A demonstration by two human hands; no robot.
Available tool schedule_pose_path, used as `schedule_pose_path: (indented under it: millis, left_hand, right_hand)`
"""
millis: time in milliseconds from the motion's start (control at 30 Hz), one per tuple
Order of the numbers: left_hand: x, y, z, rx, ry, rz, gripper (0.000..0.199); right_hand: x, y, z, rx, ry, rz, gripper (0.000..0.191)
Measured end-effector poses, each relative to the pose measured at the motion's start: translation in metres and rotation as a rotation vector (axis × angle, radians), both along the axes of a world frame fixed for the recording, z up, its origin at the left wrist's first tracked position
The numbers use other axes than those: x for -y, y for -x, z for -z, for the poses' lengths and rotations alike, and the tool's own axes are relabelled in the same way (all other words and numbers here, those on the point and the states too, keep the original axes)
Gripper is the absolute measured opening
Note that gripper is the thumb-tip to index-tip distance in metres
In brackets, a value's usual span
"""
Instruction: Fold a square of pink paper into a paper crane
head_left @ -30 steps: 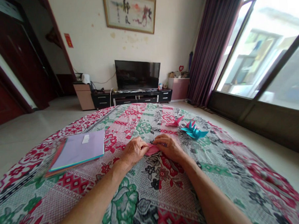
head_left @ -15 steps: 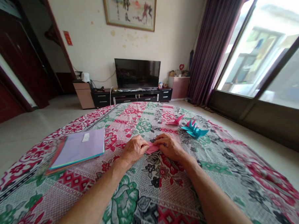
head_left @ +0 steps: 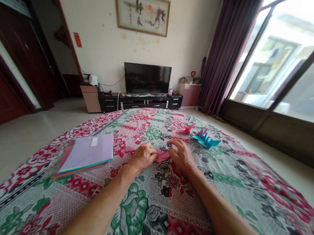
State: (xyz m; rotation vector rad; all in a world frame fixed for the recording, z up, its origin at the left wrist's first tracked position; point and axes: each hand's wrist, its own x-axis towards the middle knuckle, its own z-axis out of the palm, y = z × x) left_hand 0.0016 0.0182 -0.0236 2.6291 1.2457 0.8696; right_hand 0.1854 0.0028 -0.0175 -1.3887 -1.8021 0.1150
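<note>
Loosened since the earlier frame is the right hand (head_left: pixel 183 156), its thumb and forefinger curved apart in a rounded gap by the right end of the folded pink paper (head_left: pixel 162 156); the left end is pinched by the left hand (head_left: pixel 143 156); the narrow strip is framed against the flowered, cloth-covered bench (head_left: pixel 132 208); smooth, flat sheets (head_left: pixel 85 153) are stacked leftward; spiky blue paper shapes (head_left: pixel 207 142) are set rightward.

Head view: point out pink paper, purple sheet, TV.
Pink paper (head_left: pixel 163 156): head view, middle of its exposed part.
Purple sheet (head_left: pixel 87 154): head view, bare upper face.
TV (head_left: pixel 148 78): head view, dark screen.
</note>
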Motion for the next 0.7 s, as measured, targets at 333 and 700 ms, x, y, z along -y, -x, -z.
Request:
schedule_pose_path:
  millis: [333,700]
  left_hand:
    - [0.000,0.000,-0.001,0.015,0.002,0.009,0.021]
    - [0.001,0.000,0.000,0.079,-0.003,0.008,0.018]
  right_hand:
    - [0.000,0.029,0.008,0.175,0.111,0.165,0.028]
    - [-0.024,-0.042,0.016,-0.215,-0.008,0.071,0.026]
